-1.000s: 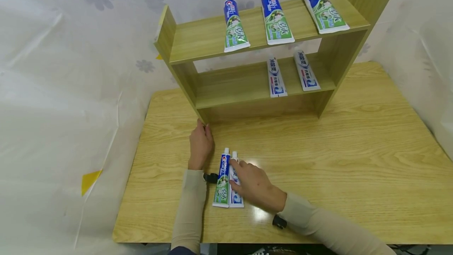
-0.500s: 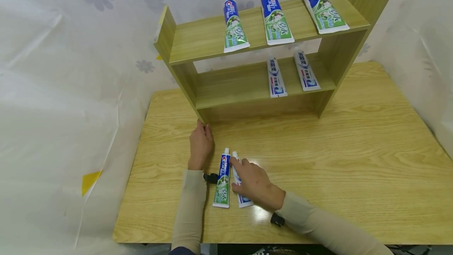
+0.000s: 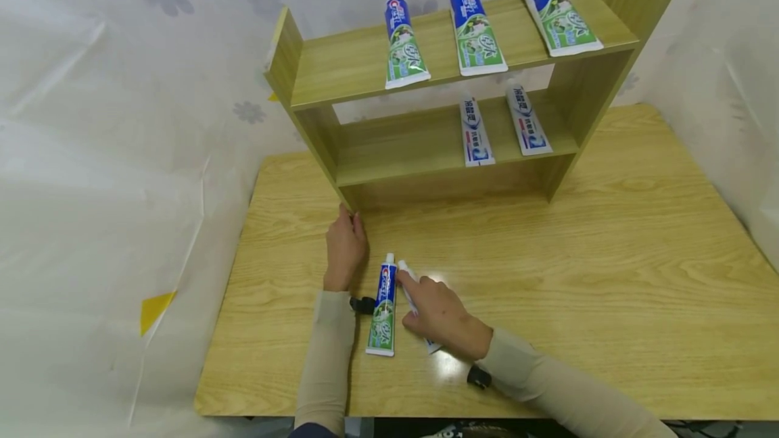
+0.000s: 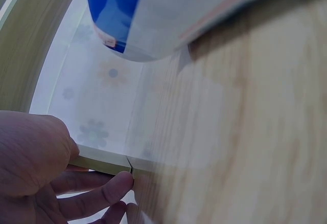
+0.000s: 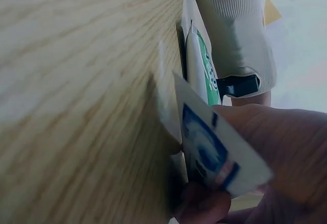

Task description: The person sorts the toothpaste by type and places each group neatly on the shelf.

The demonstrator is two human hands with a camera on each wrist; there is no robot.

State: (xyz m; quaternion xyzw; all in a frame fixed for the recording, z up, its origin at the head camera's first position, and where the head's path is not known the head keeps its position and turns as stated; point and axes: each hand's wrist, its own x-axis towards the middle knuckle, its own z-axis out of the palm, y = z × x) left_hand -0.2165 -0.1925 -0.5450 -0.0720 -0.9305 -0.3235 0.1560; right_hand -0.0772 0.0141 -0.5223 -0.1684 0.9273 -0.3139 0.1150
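Observation:
My right hand (image 3: 441, 313) pinches a white toothpaste tube (image 5: 212, 142) printed in blue, with the fingers covering most of its length in the head view. In the right wrist view its flat tail tilts up off the table. Just to the left lies a blue and green Crest toothpaste tube (image 3: 383, 309), cap toward the shelf. My left hand (image 3: 345, 249) grips the front lower corner of the wooden shelf's (image 3: 395, 174) left side panel. Thumb and fingers sit on either side of that panel edge (image 4: 102, 165) in the left wrist view.
Several toothpaste tubes lie on the shelf: Crest tubes (image 3: 477, 39) on the upper board and two white tubes (image 3: 477, 134) on the middle one. The wooden table (image 3: 639, 276) extends to the right. White sheeting (image 3: 122, 222) hangs along the left.
The white tube has swung away from the Crest tube, its tail turning rightward and lifting as the right hand closes round it. The left hand has stayed at the shelf corner.

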